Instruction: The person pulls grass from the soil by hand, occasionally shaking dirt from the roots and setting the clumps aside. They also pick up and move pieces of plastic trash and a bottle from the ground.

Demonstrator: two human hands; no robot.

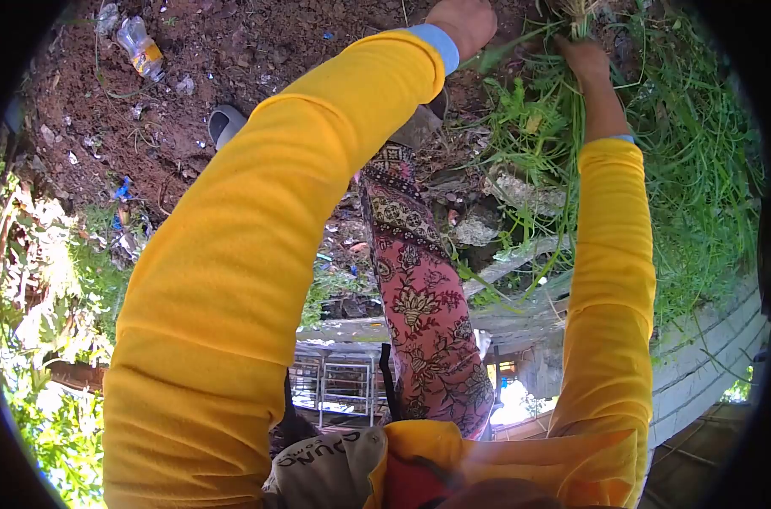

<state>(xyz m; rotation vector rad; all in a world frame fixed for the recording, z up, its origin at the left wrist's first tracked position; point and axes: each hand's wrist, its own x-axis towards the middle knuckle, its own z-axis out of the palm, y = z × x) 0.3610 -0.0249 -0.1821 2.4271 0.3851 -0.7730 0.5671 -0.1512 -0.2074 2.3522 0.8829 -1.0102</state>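
Observation:
My left hand [466,24] is at the top edge, over bare soil, its fingers curled closed. What it holds, if anything, is hidden. To its right, my right hand [586,61] is closed around a bunch of green grass stems [581,19], whose pale ends show at the top edge. Long grass [691,170] and feathery green weeds [530,114] grow around and below my right hand. Both arms reach out in yellow sleeves.
Brown soil [182,42] lies at the upper left with a plastic bottle [139,48], blue scraps [122,188] and a grey shoe [226,125]. Rocks [476,229] sit beside my patterned trouser leg [424,297]. A curved pale wall [708,365] and a metal rack [343,386] are lower down.

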